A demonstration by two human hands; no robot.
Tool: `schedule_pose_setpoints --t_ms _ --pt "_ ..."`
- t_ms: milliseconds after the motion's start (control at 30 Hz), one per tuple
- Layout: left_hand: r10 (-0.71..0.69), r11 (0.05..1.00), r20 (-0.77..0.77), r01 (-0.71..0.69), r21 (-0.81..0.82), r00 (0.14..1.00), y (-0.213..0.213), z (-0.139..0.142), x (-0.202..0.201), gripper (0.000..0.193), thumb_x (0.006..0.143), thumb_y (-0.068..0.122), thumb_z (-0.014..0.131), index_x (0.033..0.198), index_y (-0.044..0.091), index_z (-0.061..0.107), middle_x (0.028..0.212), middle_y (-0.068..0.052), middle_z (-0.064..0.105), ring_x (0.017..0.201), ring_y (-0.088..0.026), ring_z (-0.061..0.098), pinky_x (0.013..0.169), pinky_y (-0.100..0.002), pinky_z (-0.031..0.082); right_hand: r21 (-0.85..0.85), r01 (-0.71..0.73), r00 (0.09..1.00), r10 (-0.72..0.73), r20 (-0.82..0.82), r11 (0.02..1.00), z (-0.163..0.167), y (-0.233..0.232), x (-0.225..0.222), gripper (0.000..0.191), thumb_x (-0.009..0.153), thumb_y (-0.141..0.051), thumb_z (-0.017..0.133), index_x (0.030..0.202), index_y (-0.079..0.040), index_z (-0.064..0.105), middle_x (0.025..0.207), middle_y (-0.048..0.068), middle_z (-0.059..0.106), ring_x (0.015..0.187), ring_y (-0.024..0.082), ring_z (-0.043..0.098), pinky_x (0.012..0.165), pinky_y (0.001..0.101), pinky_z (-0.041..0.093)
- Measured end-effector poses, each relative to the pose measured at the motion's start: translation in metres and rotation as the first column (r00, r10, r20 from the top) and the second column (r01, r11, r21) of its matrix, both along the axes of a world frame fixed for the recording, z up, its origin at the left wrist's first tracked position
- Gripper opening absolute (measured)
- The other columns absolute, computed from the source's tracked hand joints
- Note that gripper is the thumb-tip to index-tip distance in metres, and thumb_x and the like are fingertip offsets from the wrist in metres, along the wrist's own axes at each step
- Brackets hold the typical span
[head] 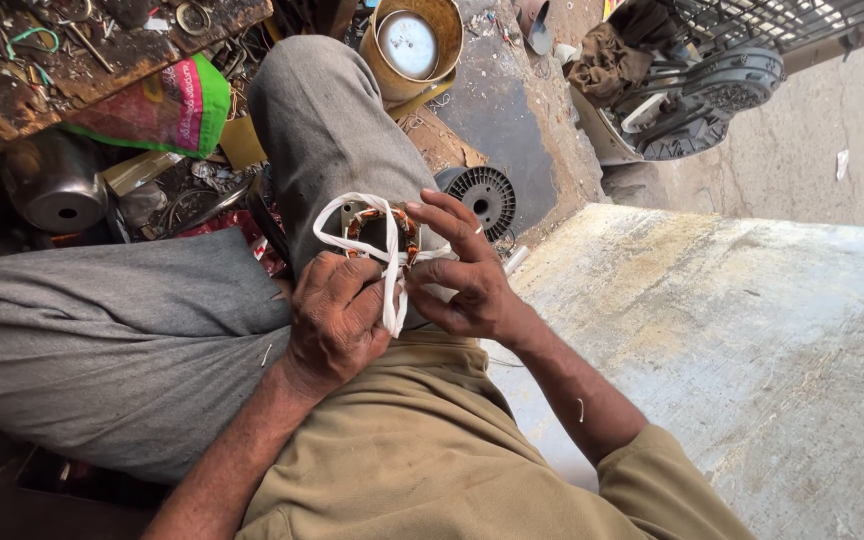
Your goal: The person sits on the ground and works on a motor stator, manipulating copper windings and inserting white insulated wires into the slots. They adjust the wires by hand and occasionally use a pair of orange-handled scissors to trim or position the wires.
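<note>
- Sitting with the small motor stator (pixel 380 228) propped against the raised knee in grey trousers (pixel 327 130), copper windings showing orange-brown around its ring.
- Looping white tape (pixel 392 270) over the stator's top and down between the two hands, one strand hanging towards the lap.
- Left hand (pixel 337 315): curling its fingers (pixel 347 272) closed around the stator's lower left side, with the tape passing just beside the thumb.
- Right hand (pixel 462 280): pinching the tape with fingers (pixel 452 215) bent partly closed, the forefinger reaching over the stator's upper right edge and the thumb pressing from below.
- Both hands nearly touching each other at the hanging strand, held above the olive shirt (pixel 422 450).
- Lying just beyond the right hand, on the ground, a black ribbed rotor disc (pixel 487 195).
- Standing farther off, beyond the knee, a round brass-coloured container with a white dial face (pixel 410 45) inside it.
- Stretching away on the right, a pale, worn concrete slab (pixel 752 350), bare where visible.
- Crowding the upper left corner, a cluttered rusty workbench (pixel 72 60) strewn with small metal parts, with a pink and green bag (pixel 167 105) under its edge and a dull metal pot (pixel 52 185) on the ground below.
- Resting at the upper right, a dark scooter footboard (pixel 712 95) with a brown cloth (pixel 602 60) bundled beside it.
</note>
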State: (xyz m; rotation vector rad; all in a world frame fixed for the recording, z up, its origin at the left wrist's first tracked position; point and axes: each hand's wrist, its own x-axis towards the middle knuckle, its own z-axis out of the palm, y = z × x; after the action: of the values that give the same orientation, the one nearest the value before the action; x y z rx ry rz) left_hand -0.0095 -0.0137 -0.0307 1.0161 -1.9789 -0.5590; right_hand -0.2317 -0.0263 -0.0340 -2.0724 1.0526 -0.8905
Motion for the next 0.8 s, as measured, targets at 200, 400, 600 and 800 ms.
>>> schedule_pose_setpoints --t_ms 200,400,600,800 --pt "-0.003 1.000 -0.006 0.003 0.030 1.000 -0.0003 -0.0002 0.0011 0.022 0.083 0.008 0.079 0.104 0.004 0.075 0.103 -0.007 0.064 0.096 -0.027 0.059 0.086 -0.041 0.052 0.132 0.062 0.995 -0.072 0.073 0.989 0.0008 0.0064 -0.0080 0.008 0.086 -0.010 0.075 0.091 -0.013 0.069 0.158 0.015 0.043 0.155 0.035 0.037 0.120 0.0481 0.045" --pt "-0.023 1.000 -0.013 0.023 -0.004 1.000 -0.0012 0.0016 0.0003 0.022 0.081 0.008 0.079 0.102 0.004 0.074 0.105 -0.007 0.064 0.098 -0.026 0.059 0.088 -0.041 0.052 -0.003 -0.017 0.999 0.017 0.028 1.000 -0.0025 -0.0002 -0.0003 0.014 0.085 -0.010 0.080 0.098 -0.011 0.075 0.159 0.014 0.043 0.156 0.036 0.035 0.129 0.0556 0.035" --pt "0.001 0.999 -0.030 0.001 0.046 1.000 -0.0011 0.0013 -0.0010 0.020 0.081 0.008 0.079 0.101 0.004 0.075 0.101 -0.006 0.063 0.096 -0.026 0.058 0.087 -0.040 0.053 0.037 -0.029 0.999 0.027 0.047 0.999 -0.0006 0.0008 0.0009 0.014 0.081 -0.008 0.080 0.091 -0.010 0.069 0.158 0.013 0.046 0.155 0.039 0.037 0.128 0.0558 0.037" --pt "-0.005 1.000 -0.016 0.005 0.022 1.000 -0.0019 0.0008 -0.0006 0.020 0.082 0.009 0.079 0.100 0.004 0.074 0.101 -0.007 0.064 0.096 -0.026 0.058 0.086 -0.040 0.052 0.113 0.043 0.997 -0.050 0.063 0.993 0.0016 0.0061 -0.0058 0.011 0.084 -0.008 0.076 0.091 -0.012 0.068 0.157 0.015 0.045 0.155 0.037 0.038 0.123 0.0498 0.044"
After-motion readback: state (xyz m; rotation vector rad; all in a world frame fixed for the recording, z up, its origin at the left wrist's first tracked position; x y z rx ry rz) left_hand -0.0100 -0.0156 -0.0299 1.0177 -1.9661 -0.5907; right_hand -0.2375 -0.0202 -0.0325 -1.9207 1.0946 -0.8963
